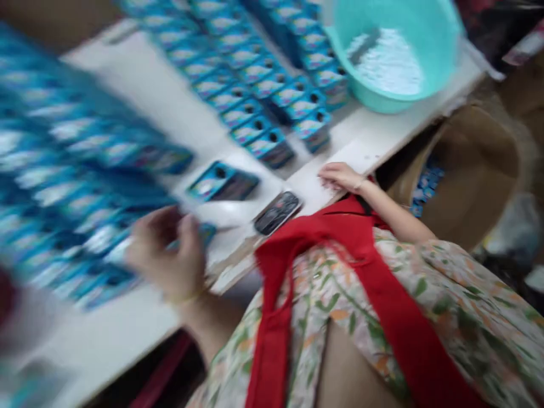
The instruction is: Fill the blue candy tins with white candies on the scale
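My left hand [168, 258] is raised over the table at the left, smeared by motion, its fingers bent and its thumb apart from them. Blue card of a small box [207, 233] shows beside and behind the thumb; whether the hand grips it is unclear. My right hand [338, 177] rests on the white table near its front edge, fingers loosely stretched and holding nothing. Between the hands a blue box [223, 182] with a dark round spot on top stands alone. Closer to me lies a phone-like dark object [277, 213] with a light rim.
Rows of matching blue boxes [255, 85] fill the far table, and more rows [76, 164] stand at left. A turquoise basin [382, 99] holds white pieces and a dark scoop-like thing. Right of the table [204, 122], a brown carton [480, 170] contains some blue items.
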`<state>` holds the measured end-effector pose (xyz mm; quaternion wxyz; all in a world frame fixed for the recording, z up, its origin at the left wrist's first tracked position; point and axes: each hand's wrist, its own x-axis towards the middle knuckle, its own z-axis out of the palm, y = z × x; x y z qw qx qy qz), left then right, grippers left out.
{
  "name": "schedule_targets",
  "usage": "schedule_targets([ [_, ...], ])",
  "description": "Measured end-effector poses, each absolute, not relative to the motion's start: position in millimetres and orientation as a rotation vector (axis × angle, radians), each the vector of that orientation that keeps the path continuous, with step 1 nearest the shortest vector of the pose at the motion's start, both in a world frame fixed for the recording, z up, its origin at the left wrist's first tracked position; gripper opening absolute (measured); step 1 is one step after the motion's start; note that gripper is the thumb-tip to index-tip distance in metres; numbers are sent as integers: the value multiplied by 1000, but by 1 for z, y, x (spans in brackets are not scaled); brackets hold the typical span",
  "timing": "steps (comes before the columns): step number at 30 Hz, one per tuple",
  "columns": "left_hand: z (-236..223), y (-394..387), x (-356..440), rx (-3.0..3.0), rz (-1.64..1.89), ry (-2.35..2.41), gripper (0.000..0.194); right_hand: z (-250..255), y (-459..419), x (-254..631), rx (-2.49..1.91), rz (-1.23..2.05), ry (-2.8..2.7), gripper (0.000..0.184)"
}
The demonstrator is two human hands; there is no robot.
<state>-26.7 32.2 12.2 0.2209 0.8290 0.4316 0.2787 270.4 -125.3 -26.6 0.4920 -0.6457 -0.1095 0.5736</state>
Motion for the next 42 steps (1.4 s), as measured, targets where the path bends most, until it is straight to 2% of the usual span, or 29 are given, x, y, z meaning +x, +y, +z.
schedule_targets([
  [1,8,29,-28,2292,885,1240,23,-24,-129,271,-1549,1398,-302,18],
  [3,4,29,-32,2273,890,1245,23,-29,-133,279,-1509,1409,-362,18],
  [8,-3,28,-36,2182,925,1326,26,-47,-123,301,-1503,1403,-390,41],
  [16,-24,10,-38,2070,894,1230,25,-6,-114,285,-1883,1388,-686,57],
  [19,-26,15,-32,2073,926,1195,25,29,-95,274,-1835,1414,-914,54],
  [23,-18,23,-21,2118,1024,1111,22,71,-50,253,-1758,1252,-1319,37],
  [30,-2,29,-5,2170,1042,1085,27,72,30,227,-1677,780,-1966,17],
  [37,-5,23,8,2462,943,1150,46,70,23,227,-1685,581,-1992,21],
  [42,-5,23,21,2477,813,1130,49,50,11,232,-1706,674,-1732,29],
])
